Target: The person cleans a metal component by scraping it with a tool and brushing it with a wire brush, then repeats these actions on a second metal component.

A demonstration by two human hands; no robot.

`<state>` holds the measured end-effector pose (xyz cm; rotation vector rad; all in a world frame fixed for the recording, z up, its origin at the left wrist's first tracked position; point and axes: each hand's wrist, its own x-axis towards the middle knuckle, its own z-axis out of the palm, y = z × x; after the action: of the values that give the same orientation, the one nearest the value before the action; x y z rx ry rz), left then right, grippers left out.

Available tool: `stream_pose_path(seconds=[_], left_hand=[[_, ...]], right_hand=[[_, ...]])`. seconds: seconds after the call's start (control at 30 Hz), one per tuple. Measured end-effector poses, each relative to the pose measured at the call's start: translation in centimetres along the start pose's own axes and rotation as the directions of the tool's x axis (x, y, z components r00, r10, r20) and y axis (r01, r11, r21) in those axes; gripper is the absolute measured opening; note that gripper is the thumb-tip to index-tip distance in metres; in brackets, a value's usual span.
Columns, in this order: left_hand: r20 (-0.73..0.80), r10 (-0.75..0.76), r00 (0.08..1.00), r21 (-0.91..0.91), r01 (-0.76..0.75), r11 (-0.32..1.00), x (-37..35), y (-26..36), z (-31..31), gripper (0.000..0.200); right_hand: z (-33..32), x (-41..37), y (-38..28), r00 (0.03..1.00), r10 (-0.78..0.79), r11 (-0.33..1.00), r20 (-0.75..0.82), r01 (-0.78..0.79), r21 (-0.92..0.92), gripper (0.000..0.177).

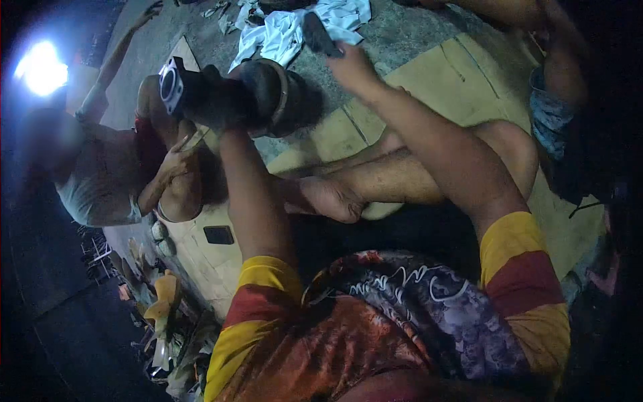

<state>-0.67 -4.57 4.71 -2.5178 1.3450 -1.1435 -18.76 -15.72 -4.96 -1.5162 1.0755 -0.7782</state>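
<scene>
Metal part (181,84): 1, left hand (224,107) gripping | dark block (317,33): 1, right hand (349,65) gripping | phone (218,235): 1

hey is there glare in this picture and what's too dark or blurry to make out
Head view: a light at upper left burns out to white; head view: edges sink into black, and the lens looks wide and bending; head view: the left hand is nearly black, merging with the metal part; head view: another person's head is blurred.

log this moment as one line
left hand: holds ring-ended part | right hand: holds dark flat piece | phone-like slab: on cardboard
</scene>
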Motion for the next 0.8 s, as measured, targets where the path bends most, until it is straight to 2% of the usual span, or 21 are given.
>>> stream_pose_path(seconds=[0.07,0.17,0.23,0.27,0.33,0.37,0.4,0.43,0.47,0.5,0.53,0.57,0.6,0.63,0.67,0.7,0.73,0.77,0.8], left_hand=[[0.031,0.003,1.000,0.000,-0.003,1.000,0.8,-0.7,0.5,0.022],[0.010,0.000,1.000,0.012,0.000,1.000,2.8,-2.0,3.1,0.032],[-0.039,-0.097,0.995,-0.205,0.087,0.975,3.4,-3.4,5.6,0.027],[-0.036,-0.095,0.995,-0.201,0.086,0.976,3.6,-4.0,6.1,0.027],[0.095,0.040,0.995,0.114,-0.050,0.992,4.2,-4.9,7.1,0.034],[0.097,0.042,0.994,0.116,-0.053,0.992,4.5,-5.6,8.1,0.034],[0.124,-0.090,0.988,-0.102,0.103,0.989,4.7,-6.6,9.6,0.035],[0.180,-0.212,0.960,-0.307,0.260,0.916,4.8,-7.6,11.1,0.035],[0.184,-0.216,0.959,-0.300,0.264,0.917,4.7,-9.0,13.6,0.035],[0.045,-0.141,0.989,-0.317,0.148,0.937,4.6,-10.5,16.4,0.038],[-0.097,-0.065,0.993,-0.317,0.031,0.948,4.5,-11.4,17.6,0.041],[-0.096,-0.073,0.993,-0.310,0.040,0.950,4.3,-11.2,17.1,0.041],[0.018,-0.083,0.996,-0.415,0.083,0.906,3.9,-9.6,15.4,0.043],[0.135,-0.089,0.987,-0.508,0.146,0.849,3.4,-7.7,13.3,0.045],[-0.246,0.157,0.956,0.057,-0.147,0.987,3.0,-4.4,9.0,0.036],[0.125,0.158,0.980,0.012,-0.160,0.987,3.0,-2.9,6.7,0.029],[-0.019,0.218,0.976,-0.021,-0.219,0.976,3.2,-1.7,5.1,0.027],[-0.086,0.217,0.972,-0.156,-0.228,0.961,3.9,-1.5,8.0,0.021],[-0.077,0.166,0.983,0.005,-0.166,0.986,3.5,-0.8,8.5,0.027]], right_hand=[[0.4,-2.6,-0.4,0.967,0.193,0.978,0.166,-0.176,-0.114,0.047],[2.5,-6.6,-0.3,0.968,0.143,0.985,0.206,-0.120,-0.122,0.048],[2.5,-10.0,-2.2,0.965,0.127,0.984,0.228,-0.095,-0.149,0.049],[2.0,-11.5,-3.9,0.953,0.162,0.976,0.256,-0.116,-0.186,0.052],[2.2,-12.0,-4.4,0.938,0.201,0.964,0.283,-0.139,-0.225,0.054],[2.9,-12.0,-3.7,0.935,0.174,0.964,0.308,-0.097,-0.248,0.059],[3.8,-11.9,-3.0,0.931,0.146,0.962,0.334,-0.054,-0.269,0.064],[4.8,-10.9,-2.3,0.988,-0.027,0.975,0.151,0.059,-0.214,0.050],[4.8,-8.9,-2.9,0.971,0.064,0.985,0.230,-0.024,-0.174,0.049],[4.9,-6.3,-3.5,0.939,0.148,0.984,0.311,-0.109,-0.142,0.048],[6.9,-3.3,-1.2,0.955,0.053,0.988,0.293,-0.008,-0.153,0.047],[7.4,-0.6,0.2,0.954,-0.022,0.990,0.298,0.063,-0.130,0.046],[7.8,2.0,2.5,0.911,-0.120,0.986,0.394,0.156,-0.062,0.045],[6.2,1.9,1.6,0.888,0.004,1.000,0.460,0.009,-0.028,0.043],[5.1,1.2,1.3,0.840,0.078,0.992,0.538,-0.119,0.043,0.040],[5.3,-0.1,1.9,0.902,0.149,0.988,0.406,-0.116,-0.105,0.038],[4.4,-2.5,0.5,0.894,0.251,0.968,0.371,-0.234,-0.091,0.040],[5.1,-4.7,2.5,0.946,0.139,0.990,0.291,-0.123,-0.074,0.041],[3.8,-8.3,-1.3,0.841,0.408,0.908,0.355,-0.415,-0.061,0.040]])
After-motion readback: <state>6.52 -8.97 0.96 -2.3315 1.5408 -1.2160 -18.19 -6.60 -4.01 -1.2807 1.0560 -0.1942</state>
